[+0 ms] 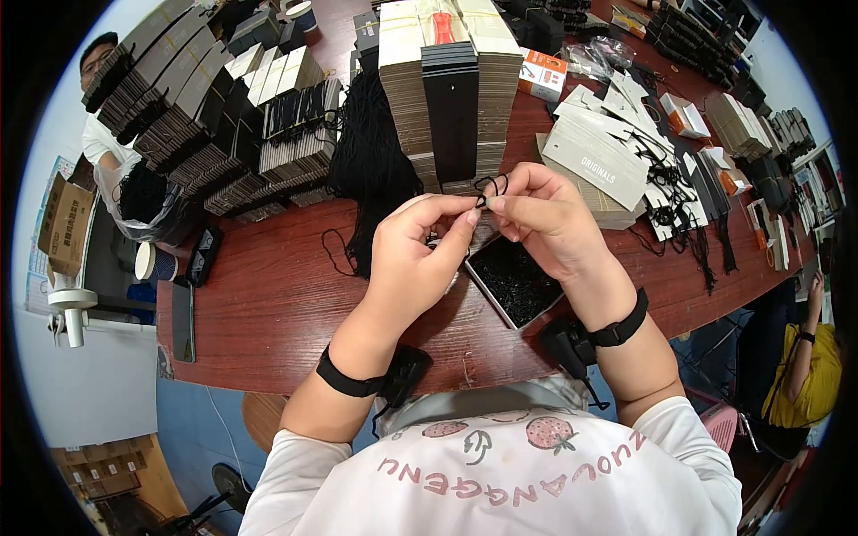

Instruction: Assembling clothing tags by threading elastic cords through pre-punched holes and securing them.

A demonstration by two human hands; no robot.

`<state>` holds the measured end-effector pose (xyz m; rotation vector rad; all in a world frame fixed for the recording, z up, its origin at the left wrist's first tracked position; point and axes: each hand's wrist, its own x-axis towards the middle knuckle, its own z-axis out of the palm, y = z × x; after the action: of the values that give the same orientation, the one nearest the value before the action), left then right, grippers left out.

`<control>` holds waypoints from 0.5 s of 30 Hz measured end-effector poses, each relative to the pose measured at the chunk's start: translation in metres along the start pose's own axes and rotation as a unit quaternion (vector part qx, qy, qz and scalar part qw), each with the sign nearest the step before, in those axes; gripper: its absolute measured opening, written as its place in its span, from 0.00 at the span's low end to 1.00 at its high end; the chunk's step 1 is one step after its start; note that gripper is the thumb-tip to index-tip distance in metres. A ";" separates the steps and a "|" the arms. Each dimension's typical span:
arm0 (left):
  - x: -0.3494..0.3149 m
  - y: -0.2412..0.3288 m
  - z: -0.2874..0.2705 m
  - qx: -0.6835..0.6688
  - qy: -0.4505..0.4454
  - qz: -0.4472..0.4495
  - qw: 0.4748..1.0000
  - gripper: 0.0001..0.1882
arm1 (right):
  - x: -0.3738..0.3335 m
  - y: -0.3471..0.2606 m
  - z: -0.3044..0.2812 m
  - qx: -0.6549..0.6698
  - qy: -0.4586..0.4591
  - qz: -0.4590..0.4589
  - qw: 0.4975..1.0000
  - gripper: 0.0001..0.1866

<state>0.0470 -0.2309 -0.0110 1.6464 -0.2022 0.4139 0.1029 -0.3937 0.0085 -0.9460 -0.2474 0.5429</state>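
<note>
Both hands meet over the table, pinching a thin black cord (492, 185) between their fingertips. My left hand (422, 241) grips it with thumb and forefinger, and my right hand (552, 219) pinches it just to the right, where a small loop stands up. Beneath my right hand is a shallow open box (514, 284) filled with tiny black pieces. To the left of my hands a thick bundle of black cords (368, 161) hangs down onto the table. Straight ahead stand tall stacks of cards (407, 98) with a black card stack (450, 112) in front.
Grey tags (597, 165) and tags with black cords (672, 196) lie to the right. Banded card stacks (299, 134) fill the left. A phone (182, 322) rests near the left edge, by a paper cup (154, 263). Another person (809, 357) in yellow sits at right.
</note>
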 end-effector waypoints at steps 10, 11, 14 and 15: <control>-0.001 0.009 -0.005 -0.025 -0.038 -0.087 0.995 0.05 | -0.001 0.001 0.001 -0.069 -0.025 -0.073 0.995 0.06; -0.001 0.009 -0.005 -0.006 -0.042 -0.044 0.998 0.04 | -0.001 0.003 0.003 -0.107 -0.011 -0.109 0.988 0.06; 0.001 0.008 -0.005 0.033 -0.058 0.011 0.998 0.04 | -0.002 0.012 0.006 -0.193 -0.005 -0.189 0.963 0.06; 0.001 0.009 -0.006 0.054 -0.070 0.024 0.996 0.04 | -0.003 0.013 0.008 -0.228 0.005 -0.208 0.951 0.06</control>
<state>0.0443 -0.2262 -0.0022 1.7814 -0.3294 0.3506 0.0923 -0.3841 0.0023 -1.3006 -0.5659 0.0859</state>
